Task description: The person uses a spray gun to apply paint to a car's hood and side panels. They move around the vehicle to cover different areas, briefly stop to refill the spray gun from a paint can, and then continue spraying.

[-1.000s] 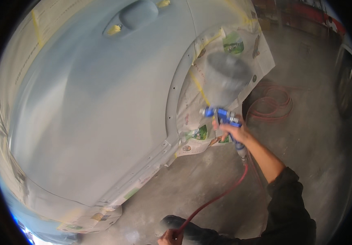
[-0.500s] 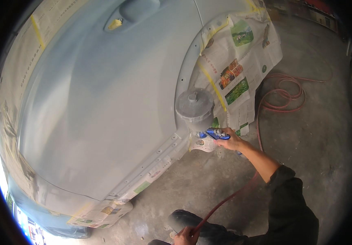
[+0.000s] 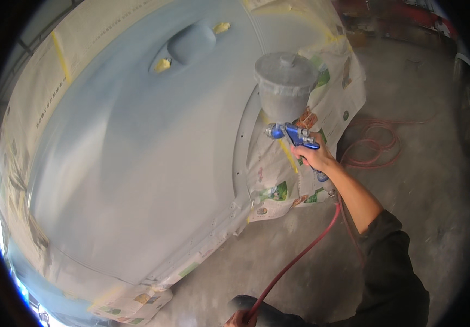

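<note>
My right hand [image 3: 314, 154] is closed round the handle of a blue spray gun [image 3: 294, 135], whose nozzle faces left toward the car. On top of the gun stands a grey, lidded paint cup [image 3: 285, 82]. A red air hose [image 3: 303, 255] runs from the bottom of the gun's handle down to my left hand [image 3: 240, 319], which is closed on it at the lower edge. Left of the gun is a grey car door panel [image 3: 153, 180], patchy blue-grey higher up, with a recessed handle hollow [image 3: 192, 44]. The nozzle is apart from the panel.
Newspaper masking [image 3: 330, 128] with yellow tape covers the wheel area behind the gun; more masking paper [image 3: 20, 152] lines the panel's left side. Coiled red hose [image 3: 374, 144] lies on the concrete floor [image 3: 425, 201]. A dark car wheel [image 3: 468, 92] stands at the far right.
My right hand has raised the spray gun from low by the sill to in front of the masked wheel area. The hose has lifted with it. The view has shifted slightly.
</note>
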A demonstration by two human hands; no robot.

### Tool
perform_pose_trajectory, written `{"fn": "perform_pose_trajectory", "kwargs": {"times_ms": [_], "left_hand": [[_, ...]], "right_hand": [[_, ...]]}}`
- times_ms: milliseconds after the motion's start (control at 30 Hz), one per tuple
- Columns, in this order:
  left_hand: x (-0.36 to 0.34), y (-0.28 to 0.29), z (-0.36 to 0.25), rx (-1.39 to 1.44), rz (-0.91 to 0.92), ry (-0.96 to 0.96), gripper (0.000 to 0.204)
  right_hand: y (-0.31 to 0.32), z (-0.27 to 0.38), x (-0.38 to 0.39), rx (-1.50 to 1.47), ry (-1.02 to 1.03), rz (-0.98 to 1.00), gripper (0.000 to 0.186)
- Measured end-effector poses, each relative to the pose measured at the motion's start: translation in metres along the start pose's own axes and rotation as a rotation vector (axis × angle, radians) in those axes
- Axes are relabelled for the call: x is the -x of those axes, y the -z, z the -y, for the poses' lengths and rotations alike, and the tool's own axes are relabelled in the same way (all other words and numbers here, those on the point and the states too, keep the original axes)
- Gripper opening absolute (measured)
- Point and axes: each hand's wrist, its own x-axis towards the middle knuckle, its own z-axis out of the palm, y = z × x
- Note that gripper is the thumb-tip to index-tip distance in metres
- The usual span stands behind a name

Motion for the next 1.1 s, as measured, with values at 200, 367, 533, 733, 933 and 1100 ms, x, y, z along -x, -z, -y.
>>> {"fn": "perform_pose_trajectory", "kwargs": {"times_ms": [200, 367, 533, 733, 933, 1100], "left_hand": [[-0.002, 0.014, 0.006, 0.032, -0.11, -0.027, 0.018], [-0.007, 0.048, -0.002, 0.031, -0.294, -0.042, 0.018], [-0.014, 0.082, 0.021, 0.034, -0.367, 0.078, 0.019], [-0.012, 0.112, 0.043, 0.019, -0.36, -0.009, 0.015], [0.013, 0.129, 0.124, 0.219, -0.515, 0.169, 0.029], [0.028, 0.16, 0.171, 0.082, -0.637, 0.145, 0.031]], "right_hand": [[0.031, 0.043, -0.031, -0.06, 0.121, -0.097, 0.019], [0.036, 0.083, -0.053, -0.013, 0.23, -0.265, 0.037], [0.025, 0.126, -0.062, 0.139, 0.108, -0.317, 0.023], [0.005, 0.12, -0.044, -0.036, -0.143, -0.21, 0.018], [-0.145, 0.132, -0.027, -0.132, 0.027, 0.174, 0.013], [-0.219, 0.133, -0.005, -0.447, -0.104, 0.589, 0.035]]}}
